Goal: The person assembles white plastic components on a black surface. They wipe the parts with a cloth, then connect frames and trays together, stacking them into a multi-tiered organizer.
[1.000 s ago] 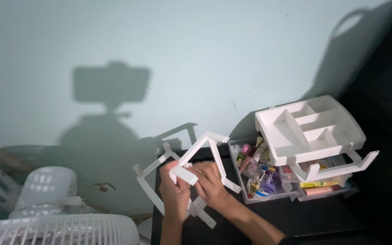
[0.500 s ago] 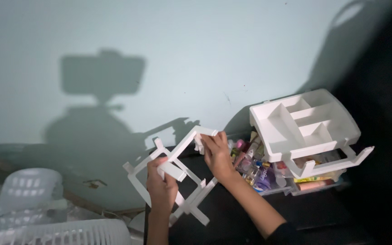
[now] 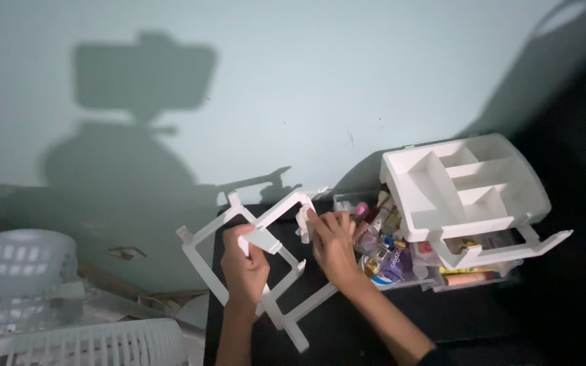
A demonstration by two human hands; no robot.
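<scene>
Head view: your left hand (image 3: 244, 266) and right hand (image 3: 334, 242) both grip the white plastic frame (image 3: 266, 261) firmly, above the black table (image 3: 374, 318), beside the white organiser (image 3: 466, 196).

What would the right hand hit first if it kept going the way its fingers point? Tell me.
The right hand points up-left with its fingers on the white frame, so the frame comes first; beyond that is the pale wall, though depth is unclear.

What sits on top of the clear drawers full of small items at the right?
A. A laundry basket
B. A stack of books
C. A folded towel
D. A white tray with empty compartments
D: the white tray with bare divided compartments rests on the clear drawers.
</scene>
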